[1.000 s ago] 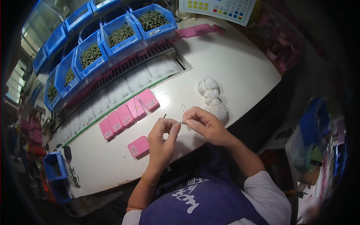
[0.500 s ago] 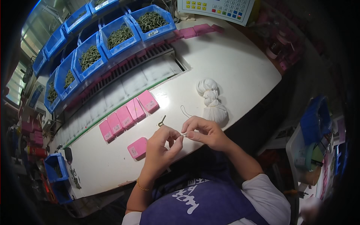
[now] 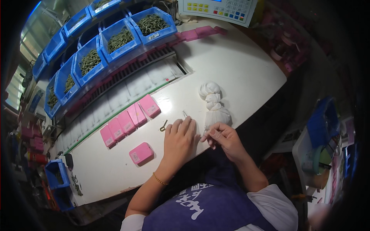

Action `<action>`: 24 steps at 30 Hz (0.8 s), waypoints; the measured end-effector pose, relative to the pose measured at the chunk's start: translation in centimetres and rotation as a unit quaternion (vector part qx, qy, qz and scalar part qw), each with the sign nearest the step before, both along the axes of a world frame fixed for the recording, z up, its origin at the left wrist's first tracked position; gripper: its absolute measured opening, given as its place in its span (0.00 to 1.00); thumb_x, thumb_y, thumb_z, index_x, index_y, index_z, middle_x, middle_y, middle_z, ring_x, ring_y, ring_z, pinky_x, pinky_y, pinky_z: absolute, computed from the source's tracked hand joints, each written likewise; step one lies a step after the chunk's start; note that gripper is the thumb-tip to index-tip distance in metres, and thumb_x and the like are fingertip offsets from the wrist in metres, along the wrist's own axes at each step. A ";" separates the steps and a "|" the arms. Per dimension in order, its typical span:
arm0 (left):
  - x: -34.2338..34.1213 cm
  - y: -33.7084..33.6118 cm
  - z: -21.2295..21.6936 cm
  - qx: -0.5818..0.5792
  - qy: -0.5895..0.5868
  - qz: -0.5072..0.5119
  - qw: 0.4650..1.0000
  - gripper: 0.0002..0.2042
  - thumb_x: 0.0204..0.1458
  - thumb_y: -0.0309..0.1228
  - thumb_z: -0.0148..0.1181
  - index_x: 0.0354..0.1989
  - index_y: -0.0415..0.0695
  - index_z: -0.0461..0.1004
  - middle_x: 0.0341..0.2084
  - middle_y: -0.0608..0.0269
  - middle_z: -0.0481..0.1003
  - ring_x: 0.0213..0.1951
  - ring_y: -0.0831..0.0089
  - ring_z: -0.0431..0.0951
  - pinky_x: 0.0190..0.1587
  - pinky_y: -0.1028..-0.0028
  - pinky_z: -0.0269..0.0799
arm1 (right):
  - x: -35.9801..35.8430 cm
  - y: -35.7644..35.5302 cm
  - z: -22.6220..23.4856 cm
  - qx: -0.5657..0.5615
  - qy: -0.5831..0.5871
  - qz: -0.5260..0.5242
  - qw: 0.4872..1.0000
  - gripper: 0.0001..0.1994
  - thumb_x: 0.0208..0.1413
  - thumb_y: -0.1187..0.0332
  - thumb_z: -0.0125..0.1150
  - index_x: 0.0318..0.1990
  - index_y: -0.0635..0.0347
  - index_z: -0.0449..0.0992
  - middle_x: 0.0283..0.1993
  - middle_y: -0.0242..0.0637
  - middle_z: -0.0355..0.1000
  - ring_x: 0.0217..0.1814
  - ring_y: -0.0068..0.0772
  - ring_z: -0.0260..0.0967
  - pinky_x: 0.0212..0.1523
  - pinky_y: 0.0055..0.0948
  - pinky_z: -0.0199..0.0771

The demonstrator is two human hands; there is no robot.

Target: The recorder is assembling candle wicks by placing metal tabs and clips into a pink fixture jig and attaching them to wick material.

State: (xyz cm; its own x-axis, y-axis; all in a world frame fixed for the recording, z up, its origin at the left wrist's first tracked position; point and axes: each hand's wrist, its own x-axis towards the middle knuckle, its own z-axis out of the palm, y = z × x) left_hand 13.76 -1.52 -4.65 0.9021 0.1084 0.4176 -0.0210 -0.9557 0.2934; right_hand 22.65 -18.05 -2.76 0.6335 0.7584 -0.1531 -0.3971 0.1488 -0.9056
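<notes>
My left hand (image 3: 179,139) lies palm down on the white table, fingers stretched out. Its fingertips are at a thin wire-like loop (image 3: 185,114), partly covered by the hand. To its right, my right hand (image 3: 224,141) is held at the table edge with curled fingers; whatever may be between the fingertips is too small to make out. Just beyond it lies a knotted white cloth bundle (image 3: 218,116). A small dark olive, Y-shaped piece (image 3: 163,126) rests left of my left fingers. Nearer me on the left is a single pink box (image 3: 141,153) with a label.
Several pink boxes (image 3: 125,122) form a slanted row beside a green-edged recessed strip (image 3: 127,88). Behind it stand blue bins (image 3: 119,40) of dark green coiled pieces. A keypad device (image 3: 219,9) stands at the back, and small blue bins (image 3: 58,173) at the left edge.
My hands have parted from a shared pinch on a small pale thing. The left has flattened onto the table over the loop; the right has drawn slightly right, beside the cloth bundle.
</notes>
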 end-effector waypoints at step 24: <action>-7.3 0.3 2.2 -0.651 -0.029 0.005 0.759 0.03 0.56 0.25 0.64 0.37 0.40 0.78 0.40 0.66 0.70 0.37 0.78 0.71 0.41 0.78 0.67 | -2.5 2.8 -0.2 0.031 0.044 0.158 0.986 0.09 0.63 0.68 0.62 0.47 0.62 0.76 0.36 0.28 0.75 0.33 0.13 0.67 0.34 0.17 0.68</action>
